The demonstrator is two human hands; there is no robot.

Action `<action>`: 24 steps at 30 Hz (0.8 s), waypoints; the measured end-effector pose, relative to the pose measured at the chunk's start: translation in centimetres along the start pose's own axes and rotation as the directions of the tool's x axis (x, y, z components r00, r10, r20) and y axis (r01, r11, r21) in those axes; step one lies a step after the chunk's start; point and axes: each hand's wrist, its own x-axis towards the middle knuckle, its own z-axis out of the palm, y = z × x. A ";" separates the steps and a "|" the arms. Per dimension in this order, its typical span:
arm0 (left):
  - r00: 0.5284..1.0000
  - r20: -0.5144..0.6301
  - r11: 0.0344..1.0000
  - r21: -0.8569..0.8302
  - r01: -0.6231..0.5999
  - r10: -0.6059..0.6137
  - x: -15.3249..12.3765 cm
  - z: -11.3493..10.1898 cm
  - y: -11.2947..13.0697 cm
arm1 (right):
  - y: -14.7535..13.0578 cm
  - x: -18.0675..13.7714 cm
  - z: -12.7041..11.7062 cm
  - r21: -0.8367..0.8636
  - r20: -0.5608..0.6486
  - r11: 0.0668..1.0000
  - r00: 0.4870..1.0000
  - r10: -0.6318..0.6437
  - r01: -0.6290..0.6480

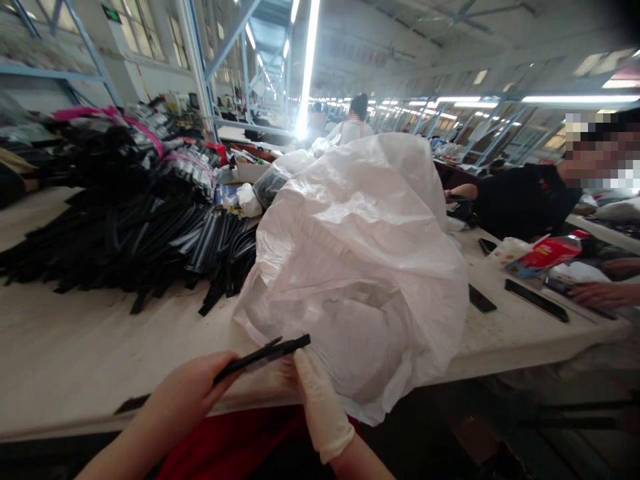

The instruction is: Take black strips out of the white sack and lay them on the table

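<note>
My bare left hand (215, 377) is closed around one end of a black strip (270, 355), which seems to be more than one layer. A pale glove covers my right hand (317, 393), whose fingertips pinch the strip near its far end. Just beyond my hands, a large white plastic bag (360, 220) lies on the table (60, 353), its opening facing me. To the left spreads a big pile of black strips (140, 233), with some bundles tied in pink ribbon (120, 120). Another dark strip (133, 405) lies at the table's near edge, partly behind my left forearm.
At the right, a person in black (520, 197) works at the table, and another person's hand (605, 293) reaches in. Near them are a dark phone-like slab (481, 298), a long black piece (537, 300) and a red packet (545, 255). A metal post (195, 67) rises behind the pile.
</note>
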 end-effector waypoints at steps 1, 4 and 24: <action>1.000 -0.020 0.998 0.066 0.012 -0.011 0.2 -0.5 -1.2 | -0.8 0.5 -0.8 -0.027 -0.063 1.000 0.998 0.003 -0.005; 0.996 -0.081 0.972 0.232 0.049 -0.031 1.0 -1.5 -4.6 | -3.1 2.5 -2.5 -0.070 -0.247 0.998 0.969 -0.014 -0.003; 0.993 -0.095 0.768 -0.640 -0.003 -0.075 3.5 4.5 5.6 | -3.5 2.6 -0.1 0.132 -0.021 0.978 0.986 0.164 -0.160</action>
